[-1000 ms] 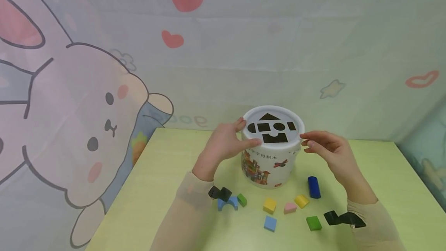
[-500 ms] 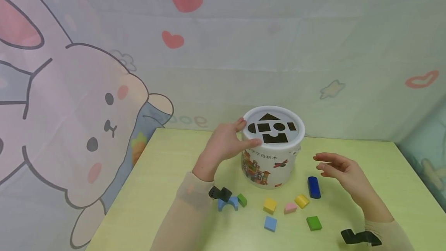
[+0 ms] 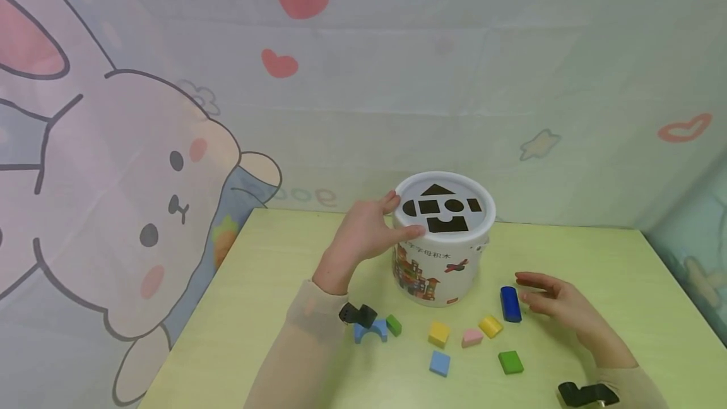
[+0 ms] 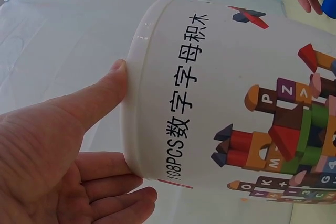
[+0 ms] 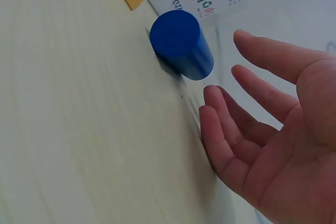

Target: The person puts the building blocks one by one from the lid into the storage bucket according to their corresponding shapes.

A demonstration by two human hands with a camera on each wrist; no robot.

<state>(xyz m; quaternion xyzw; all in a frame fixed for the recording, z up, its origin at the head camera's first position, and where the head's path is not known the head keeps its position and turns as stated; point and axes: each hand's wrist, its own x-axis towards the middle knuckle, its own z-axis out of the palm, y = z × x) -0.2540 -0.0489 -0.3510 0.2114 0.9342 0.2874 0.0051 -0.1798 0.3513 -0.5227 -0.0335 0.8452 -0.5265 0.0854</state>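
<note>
A white bucket [image 3: 436, 270] with printed block buildings stands upright under a white lid [image 3: 490, 210] with several dark shaped holes. My left hand [image 3: 363, 232] rests against the lid's left rim, thumb laid over the top edge and fingers at the side. In the left wrist view, the hand's [image 4: 58, 135] thumb and fingers look fairly straight at the rim. My right hand [image 3: 559, 302] is just right of a blue cylinder [image 3: 510, 304] lying on the table. The right wrist view shows its loosely bent fingers [image 5: 223, 140] apart from the blue cylinder [image 5: 181, 43].
On the yellow-green table [image 3: 295, 251] lie a blue arch [image 3: 371, 331], a small green block [image 3: 394, 325], a yellow block [image 3: 438, 334], a pink block [image 3: 472, 337], a yellow rounded block [image 3: 491, 326], a blue square [image 3: 440, 363] and a green square [image 3: 510, 362]. A printed cloth hangs behind.
My right hand has moved away from the lid's right rim, down and to the right, to beside the blue cylinder. The left hand has kept its place on the lid.
</note>
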